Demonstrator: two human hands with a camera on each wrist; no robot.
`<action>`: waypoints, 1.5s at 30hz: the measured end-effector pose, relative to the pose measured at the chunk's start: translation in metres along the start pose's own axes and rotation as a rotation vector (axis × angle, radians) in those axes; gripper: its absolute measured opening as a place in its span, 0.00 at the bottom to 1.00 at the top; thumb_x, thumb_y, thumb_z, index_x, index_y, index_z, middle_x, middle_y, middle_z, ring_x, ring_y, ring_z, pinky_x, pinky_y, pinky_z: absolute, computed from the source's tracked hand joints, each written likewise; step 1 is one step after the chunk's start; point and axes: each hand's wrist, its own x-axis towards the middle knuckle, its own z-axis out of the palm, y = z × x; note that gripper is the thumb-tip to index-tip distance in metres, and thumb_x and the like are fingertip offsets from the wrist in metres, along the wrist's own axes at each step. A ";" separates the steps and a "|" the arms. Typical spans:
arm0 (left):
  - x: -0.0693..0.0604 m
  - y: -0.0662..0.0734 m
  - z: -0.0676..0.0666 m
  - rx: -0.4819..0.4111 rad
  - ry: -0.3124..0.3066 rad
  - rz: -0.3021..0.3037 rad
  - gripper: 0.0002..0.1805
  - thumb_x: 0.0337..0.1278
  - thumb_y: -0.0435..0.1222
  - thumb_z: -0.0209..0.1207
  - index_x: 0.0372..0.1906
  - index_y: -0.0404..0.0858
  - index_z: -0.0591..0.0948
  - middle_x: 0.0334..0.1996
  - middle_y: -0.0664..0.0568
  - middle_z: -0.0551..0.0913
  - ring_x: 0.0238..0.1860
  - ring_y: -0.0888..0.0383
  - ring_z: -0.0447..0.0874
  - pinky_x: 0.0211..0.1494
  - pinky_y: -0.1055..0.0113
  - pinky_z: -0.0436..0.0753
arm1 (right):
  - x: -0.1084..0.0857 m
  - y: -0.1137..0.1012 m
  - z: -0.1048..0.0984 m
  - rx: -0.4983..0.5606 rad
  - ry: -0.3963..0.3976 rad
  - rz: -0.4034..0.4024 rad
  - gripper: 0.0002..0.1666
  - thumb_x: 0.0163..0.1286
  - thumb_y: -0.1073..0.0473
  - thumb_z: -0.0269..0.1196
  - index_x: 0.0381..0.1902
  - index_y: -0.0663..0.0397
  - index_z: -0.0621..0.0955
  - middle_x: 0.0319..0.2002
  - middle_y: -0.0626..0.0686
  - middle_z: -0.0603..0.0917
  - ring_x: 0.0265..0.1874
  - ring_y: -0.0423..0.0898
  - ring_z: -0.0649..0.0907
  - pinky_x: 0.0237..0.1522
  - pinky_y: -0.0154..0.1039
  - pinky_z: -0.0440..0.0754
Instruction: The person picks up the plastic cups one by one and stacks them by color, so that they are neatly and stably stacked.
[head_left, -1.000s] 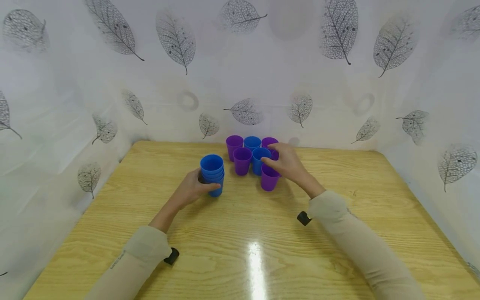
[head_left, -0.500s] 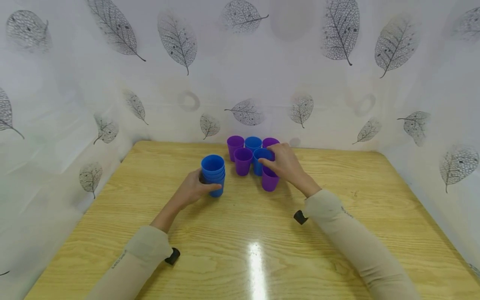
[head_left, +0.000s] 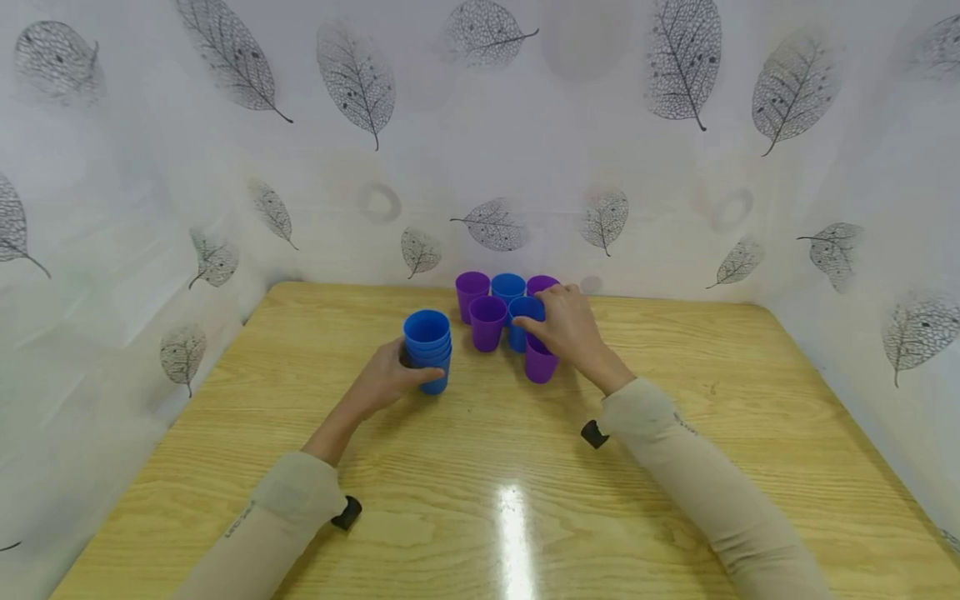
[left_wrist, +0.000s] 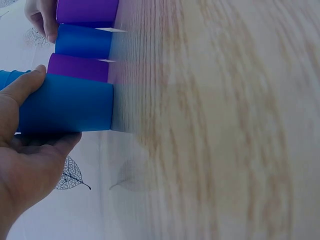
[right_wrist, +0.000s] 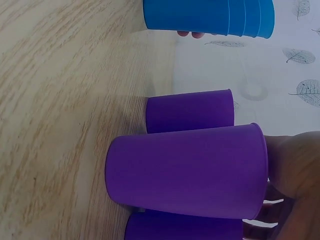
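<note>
Blue stacked cups [head_left: 432,357] point straight up, left hand [head_left: 385,375] gripping, right hand's [head_left: 572,329] hold unclear.

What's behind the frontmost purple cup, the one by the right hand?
In the head view, a blue cup stands behind the front purple cup, with another purple cup farther back. The right hand covers part of both, so their insides aren't fully visible.

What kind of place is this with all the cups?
Probably a small indoor workspace: a wood-grain table, leaf-patterned walls or curtains behind and beside it, and a bright reflection, maybe a lamp's.
</note>
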 end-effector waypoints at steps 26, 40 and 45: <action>0.000 0.000 0.001 -0.001 -0.001 0.011 0.41 0.64 0.38 0.69 0.74 0.25 0.64 0.67 0.30 0.74 0.68 0.35 0.72 0.73 0.40 0.70 | 0.004 -0.018 -0.010 -0.077 -0.213 0.024 0.38 0.69 0.39 0.67 0.62 0.66 0.81 0.61 0.68 0.79 0.62 0.67 0.72 0.63 0.69 0.68; 0.000 0.001 0.001 0.004 -0.004 -0.007 0.41 0.64 0.38 0.70 0.75 0.27 0.64 0.68 0.31 0.73 0.69 0.36 0.72 0.73 0.41 0.69 | 0.004 -0.023 -0.005 -0.085 -0.254 -0.032 0.42 0.66 0.37 0.70 0.65 0.63 0.80 0.63 0.66 0.80 0.61 0.65 0.73 0.63 0.68 0.66; -0.001 0.001 0.001 0.005 -0.003 -0.015 0.41 0.63 0.38 0.70 0.75 0.28 0.64 0.68 0.33 0.73 0.70 0.37 0.72 0.74 0.42 0.69 | 0.002 -0.027 -0.004 -0.074 -0.256 -0.068 0.41 0.65 0.38 0.71 0.64 0.64 0.81 0.62 0.64 0.81 0.58 0.64 0.75 0.63 0.68 0.65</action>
